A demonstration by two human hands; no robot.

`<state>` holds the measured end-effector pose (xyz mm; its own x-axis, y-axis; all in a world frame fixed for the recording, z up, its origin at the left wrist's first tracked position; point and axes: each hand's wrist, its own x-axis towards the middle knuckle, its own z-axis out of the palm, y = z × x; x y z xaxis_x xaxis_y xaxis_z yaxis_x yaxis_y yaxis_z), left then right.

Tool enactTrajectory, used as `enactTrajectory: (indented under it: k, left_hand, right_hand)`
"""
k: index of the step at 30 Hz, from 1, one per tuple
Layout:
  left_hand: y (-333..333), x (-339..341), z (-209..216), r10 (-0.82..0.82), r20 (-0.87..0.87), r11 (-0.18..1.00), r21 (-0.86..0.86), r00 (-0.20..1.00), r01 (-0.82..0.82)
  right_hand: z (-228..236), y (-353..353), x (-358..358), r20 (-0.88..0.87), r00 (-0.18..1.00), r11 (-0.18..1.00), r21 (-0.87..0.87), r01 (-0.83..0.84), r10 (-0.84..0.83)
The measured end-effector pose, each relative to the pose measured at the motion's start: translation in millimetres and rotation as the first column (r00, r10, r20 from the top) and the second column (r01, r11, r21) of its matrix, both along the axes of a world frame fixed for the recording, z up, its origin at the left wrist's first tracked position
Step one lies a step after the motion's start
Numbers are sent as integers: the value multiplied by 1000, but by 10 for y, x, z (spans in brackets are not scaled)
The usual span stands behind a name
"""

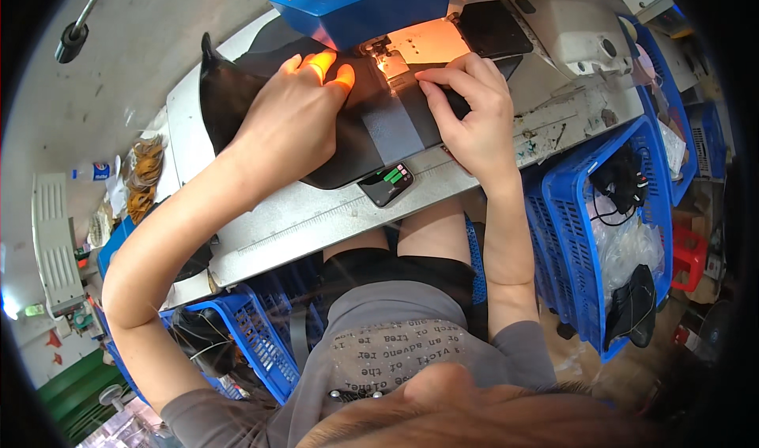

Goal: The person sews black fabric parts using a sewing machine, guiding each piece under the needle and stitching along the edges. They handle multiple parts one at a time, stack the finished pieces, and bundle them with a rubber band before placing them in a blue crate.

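Observation:
A piece of black fabric (356, 159) lies across the bed of a blue sewing machine (356, 9), with a grey strip (394, 128) running over it toward me. One end of the strip reaches the presser foot (387, 59), lit by an orange lamp. My left hand (294, 120) rests on the fabric left of the foot, its fingers apart and the tips in the lamp light. Just right of the foot, my right hand (478, 120) pinches the fabric's edge between thumb and forefinger; its other fingers are curled.
A small dark device with a lit screen (386, 184) lies at the front of the white table (277, 219), over ruler markings. Blue crates (565, 234) with bags and black pieces stand to the right; another blue crate (253, 329) sits below left. Brown cloth strips (145, 171) lie far left.

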<state>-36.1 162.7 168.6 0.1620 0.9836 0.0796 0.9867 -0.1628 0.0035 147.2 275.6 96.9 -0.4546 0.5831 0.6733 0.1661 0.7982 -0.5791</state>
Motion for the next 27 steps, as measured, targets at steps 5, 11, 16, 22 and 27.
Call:
enactTrajectory:
  k: [5,11,16,22,27]
  left_hand:
    - [103,-59,109,-4,-183,997,-72,983,-9]
    - [43,-229,-82,10,-315,989,142,949,37]
    - [29,-224,-89,87,-416,978,210,905,3]
    - [26,59,-152,294,-444,946,259,846,-194]
    - [73,387,-215,457,-529,887,217,715,-407]
  right_hand:
    - [12,-9,6,-1,1000,1000,-14,-8,8]
    - [15,-13,12,8,1000,1000,-12,-6,6]
    - [20,-6,11,3,1000,1000,-16,-15,15]
    - [19,-12,7,8,1000,1000,-16,-10,10]
    - [4,-4,3,6,1000,1000,1,-3,3]
